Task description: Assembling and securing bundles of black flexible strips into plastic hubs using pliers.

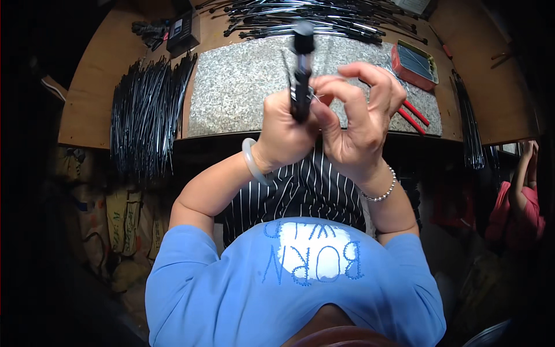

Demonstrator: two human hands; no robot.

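Observation:
My left hand (282,132), with a pale bangle at its wrist, is closed round a black rod-like piece (302,75) with a knobbed end. The piece stands up toward me and is blurred, so its exact kind is unclear. Close against it, my right hand (364,124) has thumb and forefinger pinched on a thin, wire-like metal piece (317,98). Its other fingers are bent and spread apart. Both hands are over the near edge of a speckled stone slab (237,87). Red-handled pliers (413,120) lie on the slab beside my right hand.
A red and yellow tub (416,65) of thin pins stands at the slab's right. Long black rods lie heaped at the back (300,20), bundled at left (144,118) and right (469,124). A black box (182,34) stands back left. Another person's arm (520,191) shows far right.

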